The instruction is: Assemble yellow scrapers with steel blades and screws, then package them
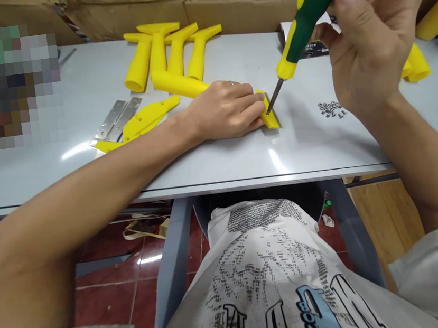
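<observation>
My left hand (228,110) is wrapped over a yellow plastic scraper (179,83) lying on the table; its handle sticks out to the left. The scraper's head (272,120) shows past my fingers, with a thin metal edge along its right side. In my right hand (372,44) is a green and yellow screwdriver (305,20), tilted, its grip between thumb and fingers. Its steel tip meets the scraper's head; any screw under it is too small to make out. A small pile of screws (331,109) lies to the right, below my right hand.
Several yellow scraper handles (157,49) lie at the back. Yellow flat pieces (153,116) and metal blades (112,121) are left of my left hand. A small box (314,50) sits behind my right hand, more yellow parts (418,62) farther right. Cardboard (231,3) lines the back.
</observation>
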`<state>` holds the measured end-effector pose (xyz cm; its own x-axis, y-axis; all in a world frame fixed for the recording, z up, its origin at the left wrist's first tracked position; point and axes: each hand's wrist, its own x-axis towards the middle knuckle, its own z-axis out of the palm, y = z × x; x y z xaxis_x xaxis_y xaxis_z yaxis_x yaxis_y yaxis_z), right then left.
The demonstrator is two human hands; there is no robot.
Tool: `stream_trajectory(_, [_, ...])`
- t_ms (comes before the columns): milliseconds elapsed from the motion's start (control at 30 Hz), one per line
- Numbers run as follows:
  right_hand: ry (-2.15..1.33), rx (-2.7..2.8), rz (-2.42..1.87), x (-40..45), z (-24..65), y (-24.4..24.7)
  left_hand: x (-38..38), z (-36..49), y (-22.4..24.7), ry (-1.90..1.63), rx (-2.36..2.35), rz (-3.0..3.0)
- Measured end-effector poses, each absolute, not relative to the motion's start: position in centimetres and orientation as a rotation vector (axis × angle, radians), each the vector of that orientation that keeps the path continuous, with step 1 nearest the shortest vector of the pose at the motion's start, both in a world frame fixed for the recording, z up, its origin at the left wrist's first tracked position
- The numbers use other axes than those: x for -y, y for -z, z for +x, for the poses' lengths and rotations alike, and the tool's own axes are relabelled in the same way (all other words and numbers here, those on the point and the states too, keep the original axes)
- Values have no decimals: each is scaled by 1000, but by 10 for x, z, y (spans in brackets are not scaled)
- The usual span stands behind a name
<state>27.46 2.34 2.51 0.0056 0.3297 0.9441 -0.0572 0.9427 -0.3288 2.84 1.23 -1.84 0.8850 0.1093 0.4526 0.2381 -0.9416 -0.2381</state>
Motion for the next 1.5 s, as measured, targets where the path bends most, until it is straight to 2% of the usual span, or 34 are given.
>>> stream_trajectory(200, [-149,1583,-181,-15,271,-27,-12,30,20,697,269,-2784])
stream_trajectory(433, [-324,1571,-254,-11,274,-24,-12,30,20,743,276,-2836])
stream_trajectory(733, [-71,1518,-174,-26,263,-29,-13,31,21,686,274,-2797])
stream_trajectory(900, [-204,1498,-196,-19,268,-24,-11,31,19,735,295,-2840])
stream_trajectory(1067, [-513,1577,-691,10,277,-25,-10,30,17,678,296,-2862])
stream_trajectory(1200, [-589,1589,-747,35,274,-29,-11,30,18,717,325,-2880])
stream_trajectory(1333, [-436,1567,-695,16,274,-24,-12,31,21,759,341,-2895])
stream_trajectory(1500, [-135,1496,-248,-36,279,-19,-12,31,21,728,307,-2873])
